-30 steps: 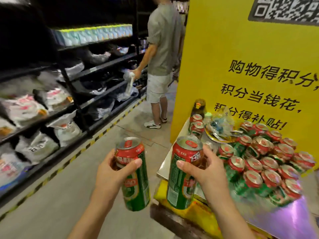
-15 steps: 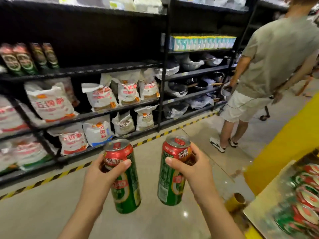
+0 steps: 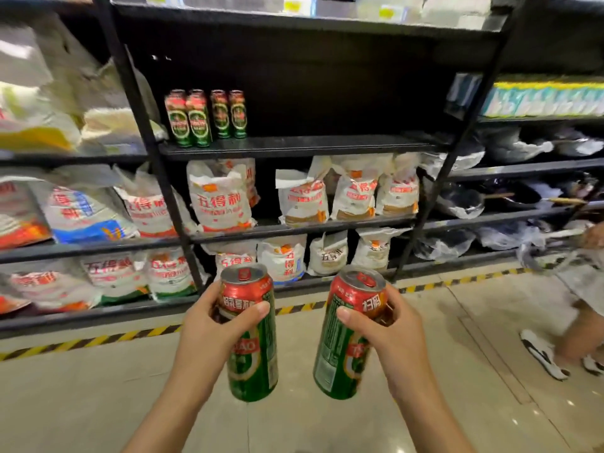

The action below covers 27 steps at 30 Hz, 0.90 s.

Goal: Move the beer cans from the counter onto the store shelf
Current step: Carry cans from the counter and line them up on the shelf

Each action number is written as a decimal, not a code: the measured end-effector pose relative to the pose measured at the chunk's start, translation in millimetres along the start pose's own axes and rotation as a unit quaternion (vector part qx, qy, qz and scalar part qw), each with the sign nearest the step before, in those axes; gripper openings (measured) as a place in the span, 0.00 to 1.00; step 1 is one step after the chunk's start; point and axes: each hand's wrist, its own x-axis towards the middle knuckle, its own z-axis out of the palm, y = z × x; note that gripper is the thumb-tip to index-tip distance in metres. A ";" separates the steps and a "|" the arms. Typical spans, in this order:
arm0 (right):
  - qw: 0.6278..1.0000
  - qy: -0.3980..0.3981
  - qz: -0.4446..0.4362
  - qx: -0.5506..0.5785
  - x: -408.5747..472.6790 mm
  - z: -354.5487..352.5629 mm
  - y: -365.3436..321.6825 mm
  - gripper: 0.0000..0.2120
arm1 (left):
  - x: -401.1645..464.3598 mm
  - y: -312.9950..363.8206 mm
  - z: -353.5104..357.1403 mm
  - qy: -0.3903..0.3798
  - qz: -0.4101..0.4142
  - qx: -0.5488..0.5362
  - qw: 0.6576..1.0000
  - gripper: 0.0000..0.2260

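I carry two tall green and red beer cans upright in front of me, above the floor. My left hand [image 3: 209, 325] grips the left can [image 3: 253, 358] around its upper half. My right hand [image 3: 389, 338] grips the right can [image 3: 343, 351] the same way. Ahead stands a black store shelf [image 3: 294, 146]. Several matching beer cans [image 3: 205, 117] stand in a row at its left end, and the rest of that shelf board to their right is bare. The counter is out of view.
White flour bags [image 3: 222, 199] fill the shelves below the cans and to the left. A yellow-black hazard stripe [image 3: 98, 340] runs along the floor at the shelf base. Another person's leg and shoe [image 3: 544, 354] are at the right edge, near shelves of wrapped pans [image 3: 464, 201].
My view has swung left, away from the counter and the yellow sign, to face the shelf with the beer cans. Both hands keep holding their cans. The other person has slid to the right edge.
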 end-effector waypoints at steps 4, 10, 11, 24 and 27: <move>1.000 -0.009 0.005 -0.018 69.1 17.3 4.7 0.33 | 66.9 2.9 13.5 0.007 0.000 -0.005 1.000 0.13; 0.999 -0.028 0.007 -0.034 187.1 43.2 4.8 0.34 | 173.1 11.4 38.5 0.033 -0.007 -0.006 0.999 0.13; 0.999 -0.033 0.008 -0.038 206.6 48.4 3.5 0.34 | 188.6 13.0 40.5 0.042 -0.010 -0.009 0.999 0.13; 0.991 -0.136 0.003 -0.016 401.6 168.4 -12.2 0.30 | 370.7 4.8 -13.4 0.135 -0.031 -0.018 0.990 0.13; 0.990 -0.140 0.001 -0.012 441.5 209.8 -10.8 0.28 | 425.2 3.9 -32.4 0.132 -0.027 -0.020 0.991 0.12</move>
